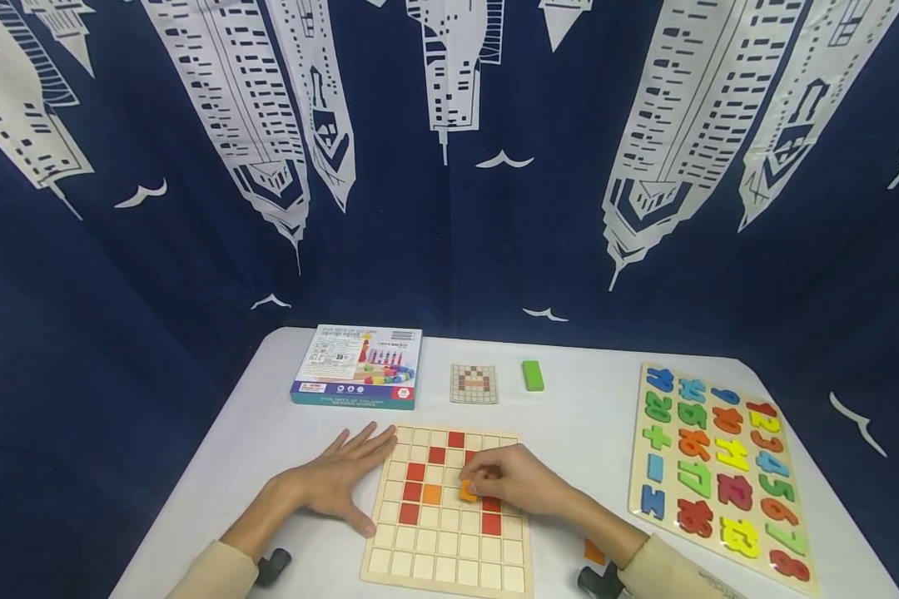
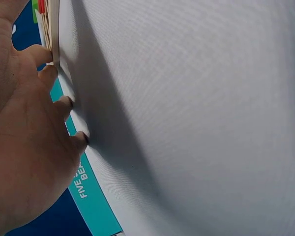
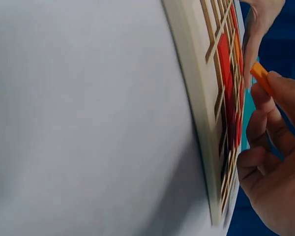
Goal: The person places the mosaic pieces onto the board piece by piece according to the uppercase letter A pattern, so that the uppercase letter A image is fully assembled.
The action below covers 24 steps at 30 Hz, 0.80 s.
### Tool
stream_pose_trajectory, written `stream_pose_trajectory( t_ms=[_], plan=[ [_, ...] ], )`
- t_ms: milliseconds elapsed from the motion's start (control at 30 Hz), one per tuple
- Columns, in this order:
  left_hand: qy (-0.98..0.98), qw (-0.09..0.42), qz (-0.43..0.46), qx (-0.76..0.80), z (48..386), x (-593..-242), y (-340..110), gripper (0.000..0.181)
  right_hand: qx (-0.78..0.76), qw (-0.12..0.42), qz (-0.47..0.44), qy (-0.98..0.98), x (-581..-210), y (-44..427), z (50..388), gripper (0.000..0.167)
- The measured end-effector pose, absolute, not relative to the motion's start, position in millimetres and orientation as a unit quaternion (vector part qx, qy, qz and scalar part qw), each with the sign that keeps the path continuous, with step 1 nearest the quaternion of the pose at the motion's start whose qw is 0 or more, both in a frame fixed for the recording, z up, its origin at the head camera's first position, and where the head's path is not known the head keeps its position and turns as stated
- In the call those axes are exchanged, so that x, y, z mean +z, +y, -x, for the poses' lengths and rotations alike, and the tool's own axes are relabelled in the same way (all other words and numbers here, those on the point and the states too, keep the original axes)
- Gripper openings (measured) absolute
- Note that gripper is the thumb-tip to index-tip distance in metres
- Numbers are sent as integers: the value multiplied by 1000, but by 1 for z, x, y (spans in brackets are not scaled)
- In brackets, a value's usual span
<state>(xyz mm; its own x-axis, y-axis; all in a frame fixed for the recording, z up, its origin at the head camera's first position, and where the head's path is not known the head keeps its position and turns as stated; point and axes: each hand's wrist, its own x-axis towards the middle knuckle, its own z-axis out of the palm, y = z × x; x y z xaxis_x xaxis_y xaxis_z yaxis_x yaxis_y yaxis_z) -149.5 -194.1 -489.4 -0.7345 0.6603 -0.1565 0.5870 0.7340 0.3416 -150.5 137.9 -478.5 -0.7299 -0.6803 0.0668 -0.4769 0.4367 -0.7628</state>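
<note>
A wooden grid board (image 1: 425,566) lies on the white table, with several red square tiles (image 1: 409,513) and one orange tile (image 1: 431,495) set in its cells. Between thumb and fingertips my right hand (image 1: 520,478) pinches another orange tile (image 1: 468,491) above the right half of the board. The right wrist view shows that orange tile (image 3: 261,77) tilted, held clear of the grid. My left hand (image 1: 330,478) lies spread at the board's left side, its fingers straight and its thumb and fingertips at the edge. In the left wrist view the left hand (image 2: 34,128) holds nothing.
Behind the board are a small pattern card (image 1: 474,384), a green block (image 1: 533,376) and a boxed bead set (image 1: 357,366). A number puzzle board (image 1: 719,474) lies at the right. Another orange piece (image 1: 593,552) sits partly under the right forearm.
</note>
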Motion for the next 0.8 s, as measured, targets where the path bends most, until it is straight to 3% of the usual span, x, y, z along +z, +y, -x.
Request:
stream_pose_trajectory(
  t_ms=[233, 800],
  plan=[
    [923, 137, -332, 140, 148, -487, -193, 128, -384, 133, 345, 846, -478, 119, 149, 14],
    [924, 142, -330, 130, 148, -484, -192, 128, -311, 89, 339, 883, -478, 102, 147, 9]
  ],
)
